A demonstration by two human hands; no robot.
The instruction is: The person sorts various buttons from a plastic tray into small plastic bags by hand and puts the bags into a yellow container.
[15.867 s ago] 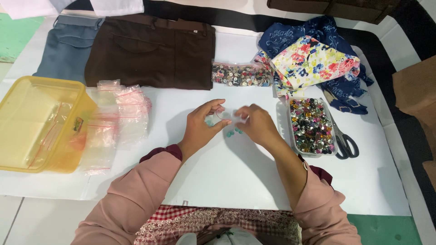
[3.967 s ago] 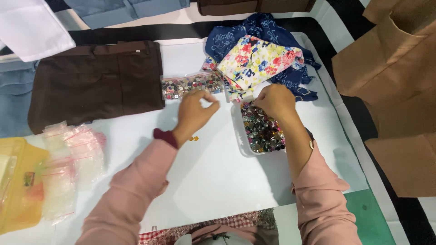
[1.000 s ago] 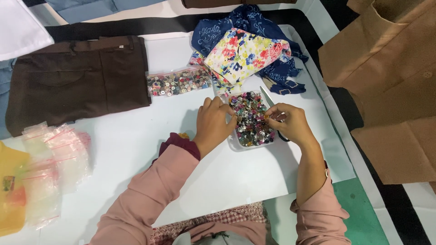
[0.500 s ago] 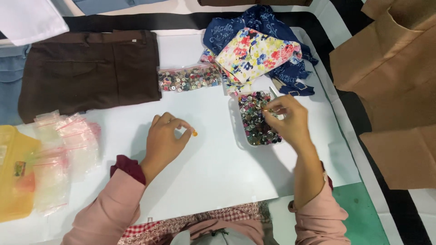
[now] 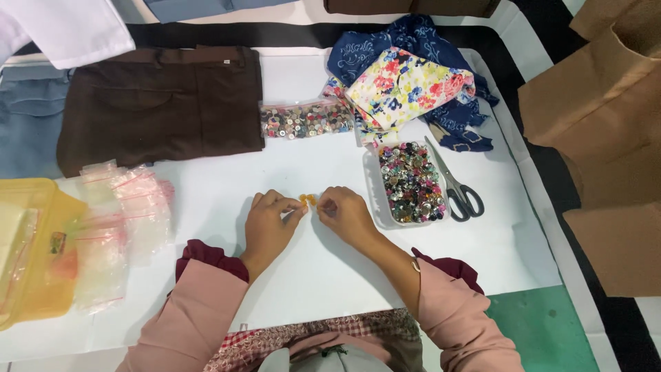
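Tabletop (image 5: 330, 289) under a white sheet carries everything, and I work down from the big pieces: brown trousers (image 5: 162, 100) at the far left, floral cloth (image 5: 406, 86) at the far right, yellow box (image 5: 31, 255) and clear zip bags (image 5: 117, 227) to my left. A clear tray of mixed buttons (image 5: 411, 182) sits just right of my hands, scissors (image 5: 458, 189) beside it. My left hand (image 5: 268, 227) and right hand (image 5: 344, 215) meet, fingertips pinching small orange buttons (image 5: 307, 200) between them. I judge a loose pinch could drop one; it might roll off unseen.
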